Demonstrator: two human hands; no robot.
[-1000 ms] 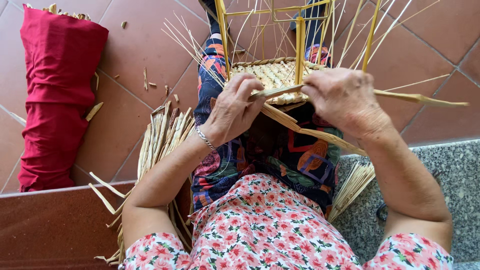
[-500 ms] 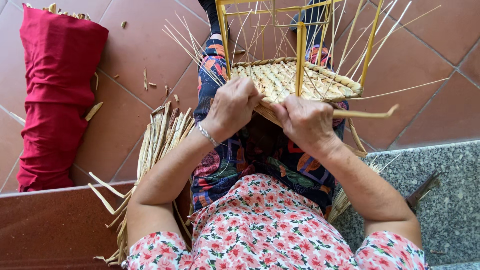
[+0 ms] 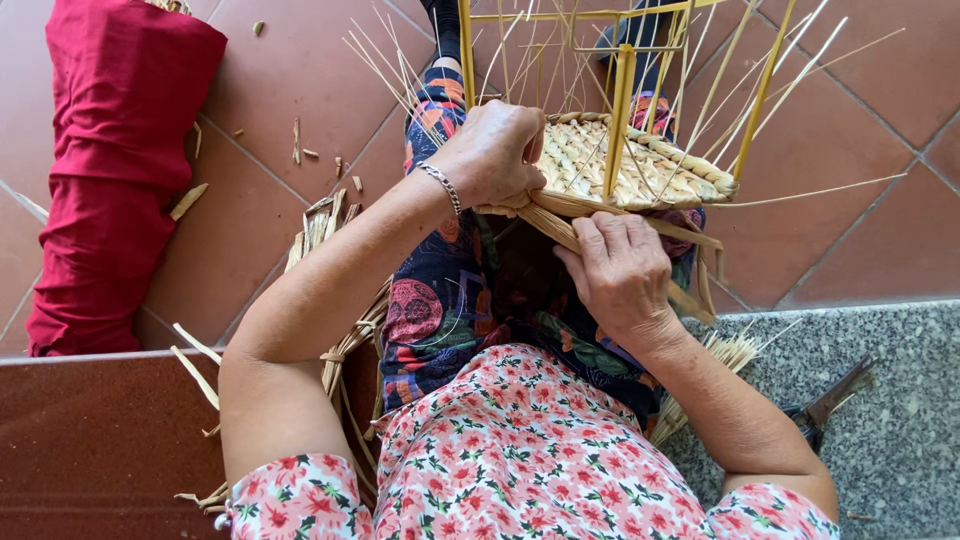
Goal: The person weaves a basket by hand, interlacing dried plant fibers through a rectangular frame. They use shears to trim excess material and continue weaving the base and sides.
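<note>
On your lap: flat woven pale-straw panel (image 3: 640,165) on a yellow wire frame (image 3: 622,110). Your left hand (image 3: 492,152) clamps its near-left corner; your right hand (image 3: 622,272), nearer you, pinches a broad straw strip (image 3: 560,222) running left-right along the near edge.

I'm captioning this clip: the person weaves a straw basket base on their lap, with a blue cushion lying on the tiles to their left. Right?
Not quite: the cushion is red, not blue, as the head view shows. The rest holds: both hands work the woven straw base on the lap, and the cushion lies on the tiles to the left.
</note>
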